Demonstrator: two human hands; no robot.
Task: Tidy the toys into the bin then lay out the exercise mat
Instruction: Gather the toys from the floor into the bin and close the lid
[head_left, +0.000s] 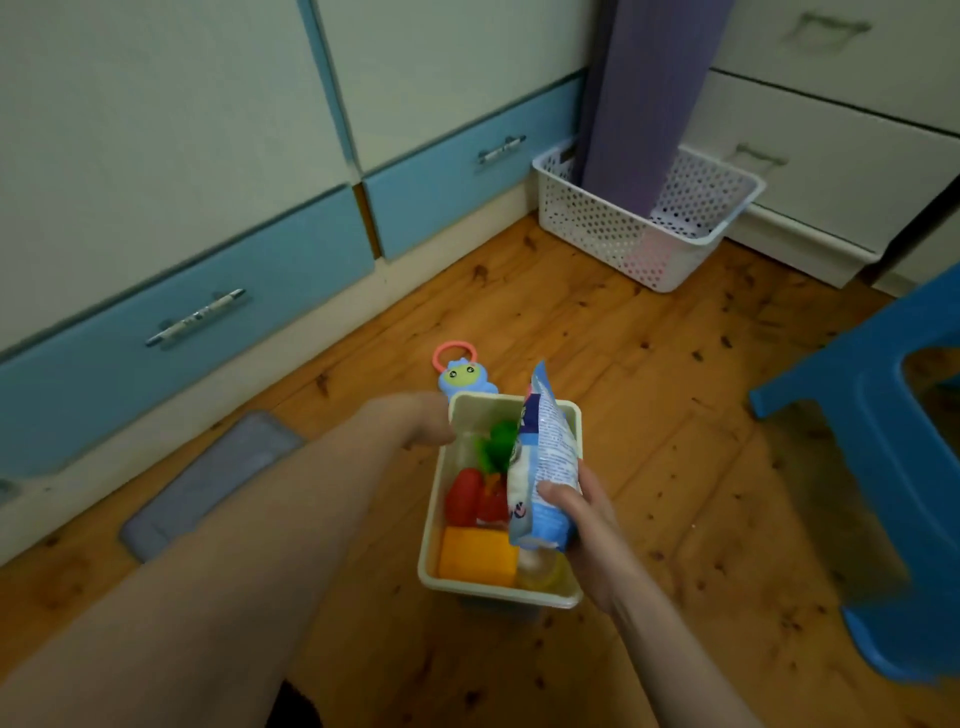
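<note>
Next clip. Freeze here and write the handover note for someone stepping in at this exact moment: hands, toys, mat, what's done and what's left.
Left hand: at the far-left corner of the bin, blurred; grip unclear.
Right hand: holds a blue-and-white packet upright over the bin.
Done: red toy, green toy and orange block lie in the bin.
Left: put the packet in; pick up the blue rattle from the floor just beyond the bin; the purple mat stands rolled in the white basket, not yet laid out.
</note>
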